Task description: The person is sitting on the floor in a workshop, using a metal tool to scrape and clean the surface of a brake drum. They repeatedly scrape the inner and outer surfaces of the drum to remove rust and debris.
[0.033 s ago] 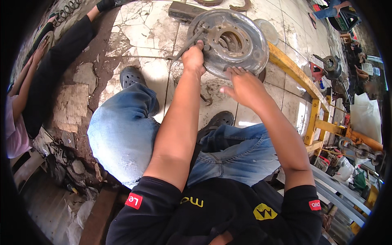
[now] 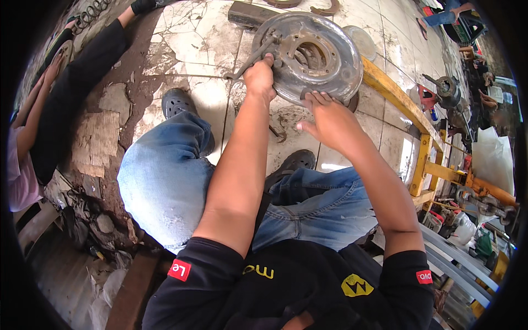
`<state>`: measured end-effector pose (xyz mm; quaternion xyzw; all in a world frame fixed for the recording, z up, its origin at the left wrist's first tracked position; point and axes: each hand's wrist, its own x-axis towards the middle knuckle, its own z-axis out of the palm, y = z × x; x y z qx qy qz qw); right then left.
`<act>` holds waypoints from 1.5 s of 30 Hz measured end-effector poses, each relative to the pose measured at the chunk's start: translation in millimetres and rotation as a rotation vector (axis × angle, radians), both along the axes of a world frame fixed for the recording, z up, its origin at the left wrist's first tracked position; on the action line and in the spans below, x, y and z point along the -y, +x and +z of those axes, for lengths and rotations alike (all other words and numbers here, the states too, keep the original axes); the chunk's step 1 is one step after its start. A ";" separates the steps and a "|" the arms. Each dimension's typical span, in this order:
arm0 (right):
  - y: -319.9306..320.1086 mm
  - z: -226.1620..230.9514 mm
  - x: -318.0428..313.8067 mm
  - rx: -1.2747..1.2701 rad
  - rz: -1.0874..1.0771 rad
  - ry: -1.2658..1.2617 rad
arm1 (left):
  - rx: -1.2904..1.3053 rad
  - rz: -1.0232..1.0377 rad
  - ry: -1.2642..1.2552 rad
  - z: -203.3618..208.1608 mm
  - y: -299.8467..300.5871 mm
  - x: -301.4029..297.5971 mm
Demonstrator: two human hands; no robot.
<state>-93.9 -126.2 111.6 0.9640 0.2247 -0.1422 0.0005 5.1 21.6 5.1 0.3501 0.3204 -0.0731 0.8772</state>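
A round metal brake backing plate (image 2: 345,58), grey and worn, is tilted up off the tiles in front of me. My left hand (image 2: 259,80) grips its left side, with the thumb up by a bolt; some of its fingers are hidden behind the plate. Beside that thumb a bent metal rod (image 2: 248,64) sticks out to the left. On the plate's near edge my right hand (image 2: 330,113) presses its fingers together over a small dark flat piece (image 2: 304,94), mostly covered by the fingertips. The right thumb stands away from them.
A yellow metal frame (image 2: 393,91) stands close to the plate's right. Behind it lie a dark metal bar (image 2: 247,15) and curved brake shoes (image 2: 325,7). A round translucent lid (image 2: 360,43) sits nearby. Another person's hands (image 2: 55,67) show at far left.
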 end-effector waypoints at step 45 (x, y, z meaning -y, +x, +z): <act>1.7 5.1 -4.6 0.013 -0.091 -0.123 | -0.064 -0.018 0.040 8.1 -4.9 5.7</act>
